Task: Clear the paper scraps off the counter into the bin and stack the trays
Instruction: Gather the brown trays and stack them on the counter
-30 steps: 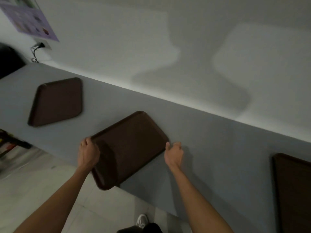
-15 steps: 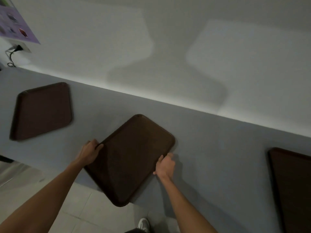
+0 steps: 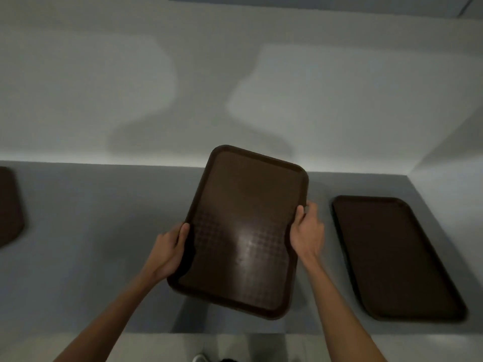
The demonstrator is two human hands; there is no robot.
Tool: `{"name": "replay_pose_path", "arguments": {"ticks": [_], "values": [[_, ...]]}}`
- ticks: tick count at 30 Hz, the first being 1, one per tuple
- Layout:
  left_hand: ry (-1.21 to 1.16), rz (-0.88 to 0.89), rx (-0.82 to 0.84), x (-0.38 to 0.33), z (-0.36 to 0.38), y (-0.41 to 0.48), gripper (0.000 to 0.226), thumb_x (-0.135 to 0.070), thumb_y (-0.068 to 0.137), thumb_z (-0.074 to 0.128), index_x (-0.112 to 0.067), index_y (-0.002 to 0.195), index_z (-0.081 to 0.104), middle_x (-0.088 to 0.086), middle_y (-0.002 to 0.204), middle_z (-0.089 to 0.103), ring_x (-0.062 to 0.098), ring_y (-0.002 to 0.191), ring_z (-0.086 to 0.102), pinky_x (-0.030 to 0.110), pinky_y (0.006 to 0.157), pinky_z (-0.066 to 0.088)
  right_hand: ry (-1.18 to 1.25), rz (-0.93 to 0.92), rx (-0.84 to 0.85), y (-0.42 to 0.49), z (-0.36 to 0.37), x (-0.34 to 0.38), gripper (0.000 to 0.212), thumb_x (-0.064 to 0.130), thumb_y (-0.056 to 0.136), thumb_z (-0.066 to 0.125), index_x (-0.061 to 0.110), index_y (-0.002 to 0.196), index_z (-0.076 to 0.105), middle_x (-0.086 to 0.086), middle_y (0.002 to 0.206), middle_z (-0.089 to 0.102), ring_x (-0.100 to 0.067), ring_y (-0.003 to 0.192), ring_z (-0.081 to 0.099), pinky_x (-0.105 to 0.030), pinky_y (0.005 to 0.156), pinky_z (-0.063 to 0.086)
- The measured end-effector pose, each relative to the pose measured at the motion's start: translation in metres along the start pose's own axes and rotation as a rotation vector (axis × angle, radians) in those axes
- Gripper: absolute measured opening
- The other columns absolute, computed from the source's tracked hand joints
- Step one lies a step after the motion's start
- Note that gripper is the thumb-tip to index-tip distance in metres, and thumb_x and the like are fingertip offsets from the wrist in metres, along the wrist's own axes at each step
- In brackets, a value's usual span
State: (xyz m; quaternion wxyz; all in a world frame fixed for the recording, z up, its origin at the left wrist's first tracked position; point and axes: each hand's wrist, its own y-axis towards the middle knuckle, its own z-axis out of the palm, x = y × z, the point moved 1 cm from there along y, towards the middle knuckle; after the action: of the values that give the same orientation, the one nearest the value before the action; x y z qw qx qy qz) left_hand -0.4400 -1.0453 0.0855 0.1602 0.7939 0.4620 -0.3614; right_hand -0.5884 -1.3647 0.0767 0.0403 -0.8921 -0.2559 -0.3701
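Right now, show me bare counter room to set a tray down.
Widest bare stretch: counter between the left-edge tray and the left hand. Only a narrow strip lies between the right hand and the right tray, which crowds the corner. The held tray hides the counter beneath.

left hand: bare, slim fingers.
right hand: bare, blurred at the knuckles.
left forearm: bare, lean.
right forearm: bare, lean.
shoe: pale rounded toe, below the worktop near edge.
garment: dark scrap, below the same edge, too cropped to tell.
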Motion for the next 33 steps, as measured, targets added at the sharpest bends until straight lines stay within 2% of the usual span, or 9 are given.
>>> {"name": "replay_pose_path", "arguments": {"ticks": [3, 5, 10, 15, 19, 24, 29, 31, 33], "values": [[-0.030, 0.052, -0.012, -0.065, 0.041, 0.001, 0.046, -0.045, 0.110, 0.029, -0.019, 0.082, 0.055, 0.000, 0.061, 0.059, 0.012, 0.055, 0.058, 0.034, 0.056, 0.043, -0.008, 0.042, -0.028, 0.029, -0.056, -0.031, 0.028, 0.040, 0.112, 0.039, 0.032, 0.139, 0.041, -0.009, 0.097, 0.068, -0.040, 0.091, 0.069, -0.046, 0.077, 0.055], [-0.034, 0.090, -0.026, -0.103, 0.073, 0.001, 0.041, -0.046, 0.110, 0.030, -0.022, 0.083, 0.050, -0.001, 0.060, 0.057, 0.011, 0.054, 0.057, 0.040, 0.057, 0.045, -0.012, 0.065, -0.049, 0.048, -0.091, -0.057, 0.033, 0.037, 0.113, 0.037, 0.031, 0.146, 0.039, -0.002, 0.090, 0.062, -0.036, 0.090, 0.068, -0.042, 0.076, 0.051], [-0.014, 0.129, -0.070, -0.185, 0.165, -0.005, 0.029, -0.039, 0.110, 0.037, -0.021, 0.087, 0.041, 0.000, 0.061, 0.054, 0.016, 0.055, 0.057, 0.045, 0.059, 0.045, -0.058, 0.082, -0.128, 0.097, -0.164, -0.136, 0.036, 0.037, 0.114, 0.035, 0.029, 0.148, 0.039, -0.012, 0.102, 0.070, -0.037, 0.092, 0.068, -0.048, 0.081, 0.054], [-0.009, 0.094, -0.065, -0.245, 0.257, -0.017, 0.023, -0.032, 0.108, 0.045, -0.019, 0.090, 0.041, 0.001, 0.062, 0.056, 0.025, 0.058, 0.060, 0.048, 0.057, 0.046, -0.123, 0.141, -0.096, 0.134, -0.217, -0.221, 0.030, 0.032, 0.110, 0.040, 0.019, 0.137, 0.041, -0.011, 0.095, 0.068, -0.032, 0.076, 0.064, -0.050, 0.072, 0.059], [0.021, 0.084, 0.024, -0.272, 0.322, -0.026, 0.015, -0.025, 0.106, 0.046, -0.019, 0.094, 0.039, 0.001, 0.068, 0.059, 0.022, 0.059, 0.060, 0.046, 0.057, 0.047, -0.176, 0.227, -0.015, 0.157, -0.248, -0.277, 0.022, 0.026, 0.107, 0.047, 0.012, 0.124, 0.043, -0.013, 0.093, 0.055, -0.031, 0.078, 0.051, -0.042, 0.072, 0.044], [0.090, 0.074, 0.166, -0.273, 0.395, -0.032, 0.011, -0.028, 0.104, 0.042, -0.023, 0.099, 0.034, 0.008, 0.081, 0.064, 0.034, 0.069, 0.064, 0.051, 0.062, 0.051, -0.232, 0.171, 0.034, 0.181, -0.250, -0.347, 0.023, 0.021, 0.108, 0.045, 0.007, 0.126, 0.044, -0.023, 0.095, 0.064, -0.035, 0.075, 0.057, -0.042, 0.066, 0.044], [0.196, 0.016, 0.172, -0.277, 0.435, -0.039, 0.016, -0.025, 0.108, 0.036, -0.014, 0.117, 0.042, 0.012, 0.104, 0.066, 0.034, 0.089, 0.069, 0.048, 0.076, 0.055, -0.271, 0.157, 0.095, 0.204, -0.224, -0.389, 0.033, 0.022, 0.112, 0.039, 0.003, 0.139, 0.046, -0.026, 0.116, 0.064, -0.041, 0.090, 0.064, -0.043, 0.073, 0.049], [0.268, -0.034, 0.182, -0.278, 0.440, -0.042, 0.022, -0.022, 0.108, 0.034, -0.012, 0.124, 0.047, 0.009, 0.116, 0.059, 0.030, 0.102, 0.065, 0.039, 0.084, 0.053, -0.259, 0.112, 0.087, 0.209, -0.211, -0.396, 0.031, 0.015, 0.111, 0.042, -0.002, 0.137, 0.048, -0.029, 0.120, 0.061, -0.041, 0.092, 0.060, -0.041, 0.075, 0.044], [0.268, -0.084, 0.198, -0.273, 0.447, -0.042, 0.027, -0.016, 0.106, 0.034, -0.010, 0.127, 0.050, 0.012, 0.125, 0.048, 0.032, 0.113, 0.054, 0.037, 0.090, 0.047, -0.261, 0.080, 0.067, 0.213, -0.197, -0.398, 0.032, 0.011, 0.110, 0.046, -0.004, 0.138, 0.050, -0.031, 0.125, 0.057, -0.046, 0.104, 0.058, -0.048, 0.086, 0.047]]}}
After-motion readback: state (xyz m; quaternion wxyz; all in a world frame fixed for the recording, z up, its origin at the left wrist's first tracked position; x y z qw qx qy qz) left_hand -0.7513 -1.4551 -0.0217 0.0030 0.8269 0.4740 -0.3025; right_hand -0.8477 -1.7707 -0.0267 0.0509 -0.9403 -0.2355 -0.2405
